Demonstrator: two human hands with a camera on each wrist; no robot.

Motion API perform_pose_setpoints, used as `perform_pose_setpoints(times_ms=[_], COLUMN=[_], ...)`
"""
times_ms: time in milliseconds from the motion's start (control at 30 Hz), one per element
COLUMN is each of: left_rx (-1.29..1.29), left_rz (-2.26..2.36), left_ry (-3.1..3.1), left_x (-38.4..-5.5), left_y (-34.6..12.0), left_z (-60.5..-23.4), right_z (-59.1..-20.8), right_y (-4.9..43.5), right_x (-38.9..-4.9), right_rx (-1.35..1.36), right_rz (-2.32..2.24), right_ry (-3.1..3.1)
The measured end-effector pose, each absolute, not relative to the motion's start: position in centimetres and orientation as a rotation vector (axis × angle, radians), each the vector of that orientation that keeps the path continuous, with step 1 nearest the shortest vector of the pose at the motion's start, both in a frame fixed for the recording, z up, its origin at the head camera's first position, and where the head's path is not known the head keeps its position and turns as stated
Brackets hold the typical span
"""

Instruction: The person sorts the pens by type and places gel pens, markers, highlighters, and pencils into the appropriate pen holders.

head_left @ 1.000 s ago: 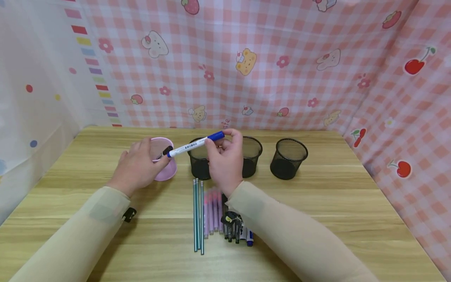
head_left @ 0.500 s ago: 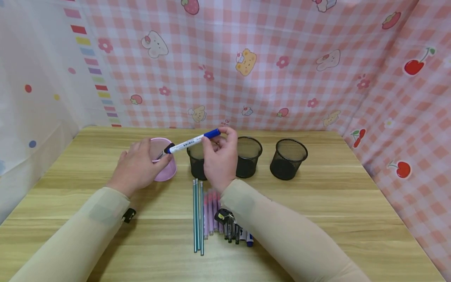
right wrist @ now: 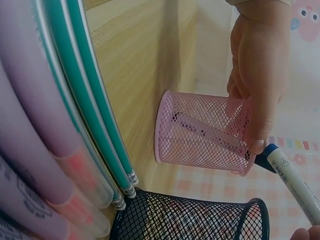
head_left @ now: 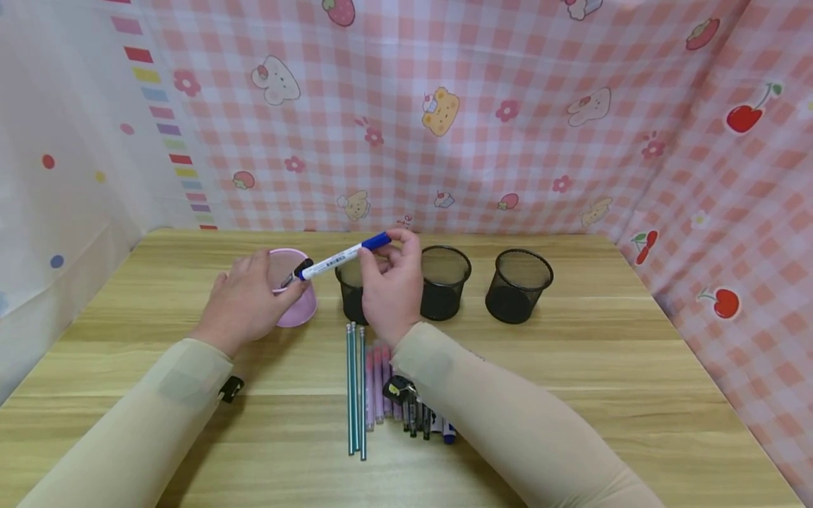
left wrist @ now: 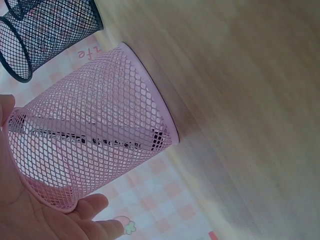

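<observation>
My left hand grips a pink mesh pen cup around its rim, thumb on the near side. Inside the cup leans a marker with a black end; its white body shows through the mesh in both wrist views. Between thumb and fingertips, my right hand pinches a white marker with a blue cap. That marker slants down to the left, and its lower blue end is right at the cup's rim, beside the black end and my left thumb.
Three black mesh pen cups, among them the rightmost cup, stand in a row along the back. In front lie green pencils, purple pens, dark pens and a blue-ended marker, partly under my right forearm.
My right hand has shifted left with the marker, bringing its lower end over the pink cup's rim. My left hand keeps its hold on the cup.
</observation>
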State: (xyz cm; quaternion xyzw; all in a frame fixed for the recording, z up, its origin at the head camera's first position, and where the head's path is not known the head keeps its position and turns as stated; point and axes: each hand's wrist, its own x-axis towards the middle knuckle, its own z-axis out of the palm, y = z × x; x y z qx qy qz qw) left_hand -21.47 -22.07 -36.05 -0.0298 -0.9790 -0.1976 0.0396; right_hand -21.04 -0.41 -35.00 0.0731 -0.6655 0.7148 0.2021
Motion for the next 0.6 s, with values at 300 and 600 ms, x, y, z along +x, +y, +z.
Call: perform_pose_setpoints(times_ms=[300, 600], left_rx=[-0.085, -0.083], left_rz=[-0.606, -0.614], left_ry=[-3.016, -3.011], left_x=[-21.57, -21.58], left_y=[-22.07, -22.03], left_z=[-36.15, -36.23], right_z=[-34.95, -35.06], right_y=[-0.61, -0.76], right_x=[-21.13, -21.1], right_rx=[0.195, 0.202], right_rz=[1.984, 1.949], right_ry=[-1.886, -1.926])
